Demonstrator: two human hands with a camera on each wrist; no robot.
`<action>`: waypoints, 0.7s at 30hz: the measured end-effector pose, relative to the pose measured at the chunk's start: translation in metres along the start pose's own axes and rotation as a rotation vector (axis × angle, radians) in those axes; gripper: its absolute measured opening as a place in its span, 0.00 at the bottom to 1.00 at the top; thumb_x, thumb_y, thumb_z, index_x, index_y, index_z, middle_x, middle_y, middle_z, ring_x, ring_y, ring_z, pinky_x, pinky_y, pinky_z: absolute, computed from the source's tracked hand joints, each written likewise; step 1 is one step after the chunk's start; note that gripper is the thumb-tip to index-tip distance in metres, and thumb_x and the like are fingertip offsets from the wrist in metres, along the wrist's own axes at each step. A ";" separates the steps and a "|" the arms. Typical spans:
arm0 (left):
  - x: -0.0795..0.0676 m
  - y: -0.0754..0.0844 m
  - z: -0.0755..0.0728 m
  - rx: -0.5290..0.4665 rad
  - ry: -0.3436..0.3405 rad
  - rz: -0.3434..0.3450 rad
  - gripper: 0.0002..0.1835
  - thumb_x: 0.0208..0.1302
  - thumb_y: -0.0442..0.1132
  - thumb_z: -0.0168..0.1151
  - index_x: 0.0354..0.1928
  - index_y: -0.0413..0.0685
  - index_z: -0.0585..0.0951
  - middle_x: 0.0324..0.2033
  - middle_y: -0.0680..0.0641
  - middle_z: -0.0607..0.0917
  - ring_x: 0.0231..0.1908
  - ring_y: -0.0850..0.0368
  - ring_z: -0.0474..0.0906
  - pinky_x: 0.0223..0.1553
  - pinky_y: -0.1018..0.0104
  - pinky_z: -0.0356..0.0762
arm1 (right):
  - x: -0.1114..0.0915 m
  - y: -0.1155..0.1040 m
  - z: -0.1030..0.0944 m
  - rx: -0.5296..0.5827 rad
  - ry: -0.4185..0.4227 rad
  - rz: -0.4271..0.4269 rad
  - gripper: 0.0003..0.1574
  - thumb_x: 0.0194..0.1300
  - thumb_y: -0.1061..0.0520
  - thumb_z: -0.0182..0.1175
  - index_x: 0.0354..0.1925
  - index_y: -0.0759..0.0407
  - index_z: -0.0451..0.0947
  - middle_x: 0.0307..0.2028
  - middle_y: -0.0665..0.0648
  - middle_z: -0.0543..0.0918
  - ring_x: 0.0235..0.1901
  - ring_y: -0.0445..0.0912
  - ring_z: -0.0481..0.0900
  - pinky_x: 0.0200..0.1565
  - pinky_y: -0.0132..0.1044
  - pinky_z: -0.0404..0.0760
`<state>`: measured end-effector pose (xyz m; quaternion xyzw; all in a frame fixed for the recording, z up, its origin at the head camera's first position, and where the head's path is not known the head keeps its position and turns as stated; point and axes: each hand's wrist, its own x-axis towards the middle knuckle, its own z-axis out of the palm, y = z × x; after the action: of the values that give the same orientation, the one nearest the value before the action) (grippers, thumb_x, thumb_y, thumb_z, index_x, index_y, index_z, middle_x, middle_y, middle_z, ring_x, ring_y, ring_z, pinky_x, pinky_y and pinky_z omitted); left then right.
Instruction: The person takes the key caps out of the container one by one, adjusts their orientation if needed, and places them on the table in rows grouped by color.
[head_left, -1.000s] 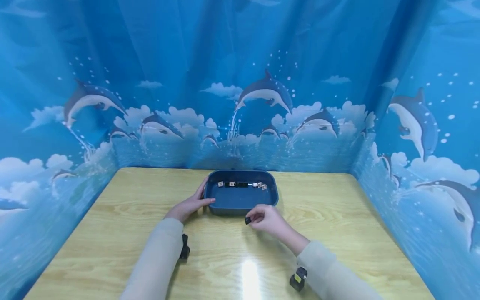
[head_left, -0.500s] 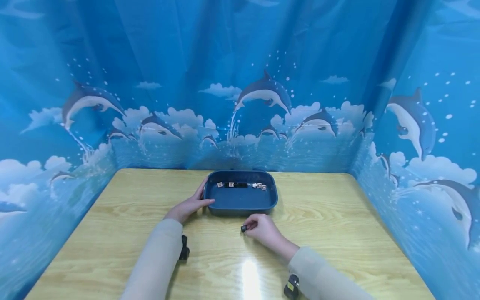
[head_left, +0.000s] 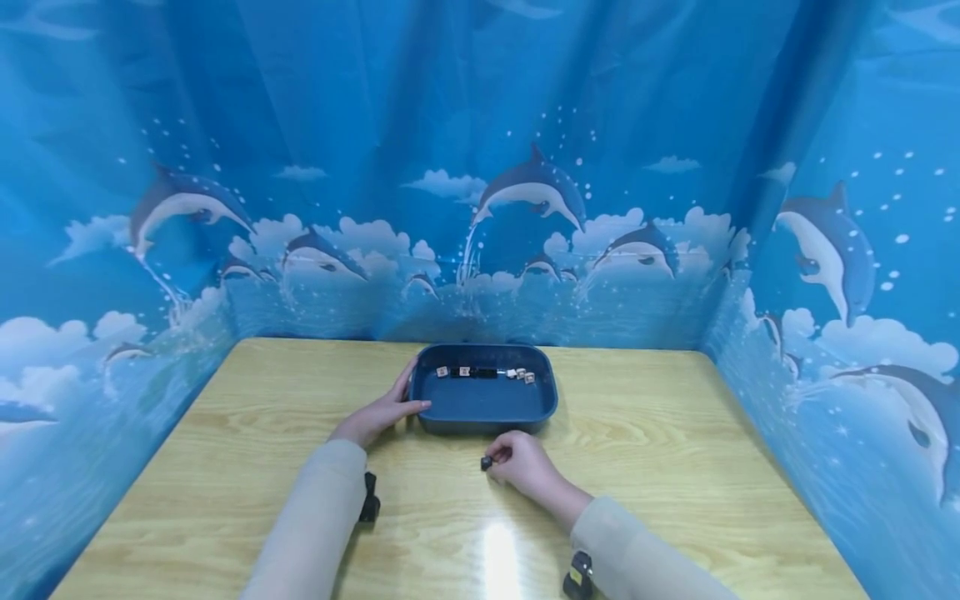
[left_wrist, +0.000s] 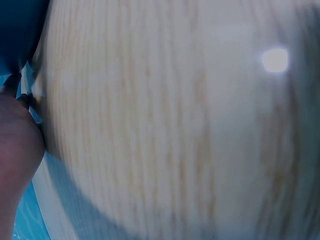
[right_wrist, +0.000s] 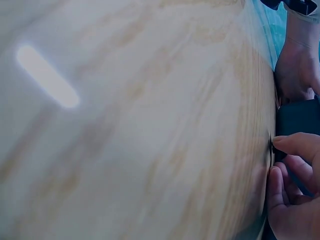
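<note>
A dark blue rectangular basin (head_left: 459,427) stands near the table's far edge in the head view. My left hand (head_left: 377,417) holds its left side, thumb over the rim and fingers along the outer wall. In front of the basin, my right hand (head_left: 521,463) pinches a small black cube-like piece (head_left: 486,463) between thumb and fingertips, close over the table. The right wrist view shows the right fingers (right_wrist: 295,145) beside the basin's wall, with the piece mostly hidden. In the left wrist view, only the hand's heel and part of the basin (left_wrist: 20,35) show.
Inside the basin, a row of small pieces lies along the far side: white-topped cubes (head_left: 442,372) and black pieces (head_left: 487,373), with several white ones (head_left: 529,378) at the right end. A blue dolphin-print curtain (head_left: 480,167) encloses the wood-grain table (head_left: 675,467).
My right hand has moved away from the basin's front wall, toward me and slightly left, lowering the black piece to the table. The left hand keeps its place on the basin.
</note>
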<state>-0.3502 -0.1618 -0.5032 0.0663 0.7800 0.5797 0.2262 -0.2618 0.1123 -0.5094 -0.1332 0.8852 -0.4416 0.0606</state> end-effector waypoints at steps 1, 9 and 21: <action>0.000 0.000 0.000 -0.001 0.005 -0.005 0.52 0.67 0.47 0.62 0.76 0.74 0.32 0.75 0.40 0.32 0.73 0.39 0.27 0.67 0.33 0.33 | 0.000 0.000 0.000 -0.004 -0.002 0.004 0.11 0.46 0.70 0.71 0.32 0.62 0.83 0.27 0.50 0.80 0.27 0.41 0.76 0.30 0.32 0.79; -0.001 0.002 0.002 -0.024 0.010 -0.022 0.53 0.67 0.46 0.63 0.76 0.73 0.32 0.76 0.39 0.34 0.73 0.39 0.28 0.67 0.34 0.32 | 0.000 -0.001 -0.001 -0.004 -0.016 0.047 0.11 0.47 0.70 0.72 0.30 0.61 0.83 0.26 0.50 0.79 0.26 0.41 0.76 0.29 0.32 0.78; -0.002 0.001 0.001 -0.056 0.012 -0.041 0.52 0.66 0.46 0.64 0.75 0.79 0.35 0.76 0.41 0.34 0.73 0.40 0.28 0.67 0.34 0.31 | -0.009 -0.003 -0.012 0.050 -0.032 -0.003 0.11 0.50 0.70 0.69 0.35 0.63 0.83 0.31 0.52 0.82 0.30 0.42 0.78 0.33 0.32 0.81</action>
<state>-0.3483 -0.1611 -0.5020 0.0406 0.7658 0.5972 0.2349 -0.2554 0.1228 -0.4999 -0.1401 0.8726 -0.4615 0.0775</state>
